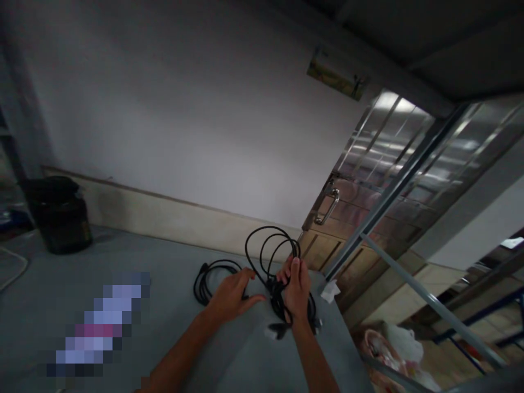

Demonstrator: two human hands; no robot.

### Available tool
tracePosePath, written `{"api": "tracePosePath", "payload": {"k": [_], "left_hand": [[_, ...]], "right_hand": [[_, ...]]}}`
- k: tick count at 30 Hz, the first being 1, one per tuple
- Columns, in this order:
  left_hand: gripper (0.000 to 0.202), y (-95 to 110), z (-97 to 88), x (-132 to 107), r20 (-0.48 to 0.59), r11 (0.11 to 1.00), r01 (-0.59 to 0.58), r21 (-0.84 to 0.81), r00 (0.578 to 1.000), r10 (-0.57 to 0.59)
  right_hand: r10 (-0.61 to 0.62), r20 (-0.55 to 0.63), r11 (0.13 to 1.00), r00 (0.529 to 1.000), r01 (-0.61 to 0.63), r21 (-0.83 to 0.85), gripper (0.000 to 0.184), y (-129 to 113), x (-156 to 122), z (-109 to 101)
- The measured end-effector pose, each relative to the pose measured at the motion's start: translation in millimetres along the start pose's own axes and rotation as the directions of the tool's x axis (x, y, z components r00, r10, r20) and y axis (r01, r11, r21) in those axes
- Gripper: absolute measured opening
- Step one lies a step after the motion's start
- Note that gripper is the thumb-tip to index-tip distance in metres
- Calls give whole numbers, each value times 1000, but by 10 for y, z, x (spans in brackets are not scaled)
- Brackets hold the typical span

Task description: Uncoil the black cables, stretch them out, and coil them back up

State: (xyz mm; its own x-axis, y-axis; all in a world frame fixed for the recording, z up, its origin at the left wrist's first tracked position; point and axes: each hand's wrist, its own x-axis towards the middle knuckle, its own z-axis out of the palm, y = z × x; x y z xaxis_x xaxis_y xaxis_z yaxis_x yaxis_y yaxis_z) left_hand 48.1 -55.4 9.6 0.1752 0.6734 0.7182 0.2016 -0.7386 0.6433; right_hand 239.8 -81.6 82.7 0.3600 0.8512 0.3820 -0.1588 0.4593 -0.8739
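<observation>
My right hand [297,289] is closed around a bundle of black cable [278,303], whose thin loops stand up above the fingers. A dark connector with a pale end [276,330] hangs below that bundle. To its left is my left hand [229,295], with thumb and forefinger spread apart toward the bundle and nothing visible between them. Behind and beside the left hand lies a second coil of black cable [200,284] on the grey surface [172,327]; the hand covers part of this coil.
A dark lidded container [61,218] stands at the left by the wall [184,109]. A blurred-out object [98,322] lies at front left. Crumpled white paper [329,291] sits at the right edge, near a metal frame post [388,196]. Beyond are a metal door [360,196] and bags [397,349].
</observation>
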Motion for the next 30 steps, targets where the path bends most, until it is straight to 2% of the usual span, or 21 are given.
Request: {"api": "tracePosePath", "payload": {"k": [3,8,12,15,19,22,25,26,27,30], "left_hand": [[31,-78,-26,9,-45,995,-60,74,997,63],[18,-243,-98,13,-49,971,-108,213,991,121],[13,-249,-85,-29,-9,941,-160,297,985,170],[13,-215,-88,-48,37,917,-199,347,979,198],[26,-157,-112,-42,58,865,-267,425,962,268],[48,-76,-80,-39,97,842,-328,428,943,319],[73,12,40,-61,208,842,-400,363,915,345],[75,24,94,-75,248,843,-412,346,907,341],[70,23,150,-93,284,842,-420,338,899,335],[40,-70,289,-154,338,844,-420,333,889,309]], "right_hand": [[59,4,997,998,-59,44,55,370,-97,16],[160,-58,975,985,-149,166,64,880,-137,16],[251,-50,934,967,-229,276,69,1159,-129,-44],[312,-8,890,950,-290,351,67,1276,-141,-150],[371,61,833,927,-361,419,64,1373,-159,-300],[382,83,808,920,-377,453,65,1441,-147,-349],[386,93,798,918,-383,465,65,1490,-128,-353],[385,93,797,918,-382,467,64,1498,-128,-352],[382,91,798,920,-378,469,63,1502,-132,-350],[351,85,814,933,-349,465,61,1492,-171,-322]]}}
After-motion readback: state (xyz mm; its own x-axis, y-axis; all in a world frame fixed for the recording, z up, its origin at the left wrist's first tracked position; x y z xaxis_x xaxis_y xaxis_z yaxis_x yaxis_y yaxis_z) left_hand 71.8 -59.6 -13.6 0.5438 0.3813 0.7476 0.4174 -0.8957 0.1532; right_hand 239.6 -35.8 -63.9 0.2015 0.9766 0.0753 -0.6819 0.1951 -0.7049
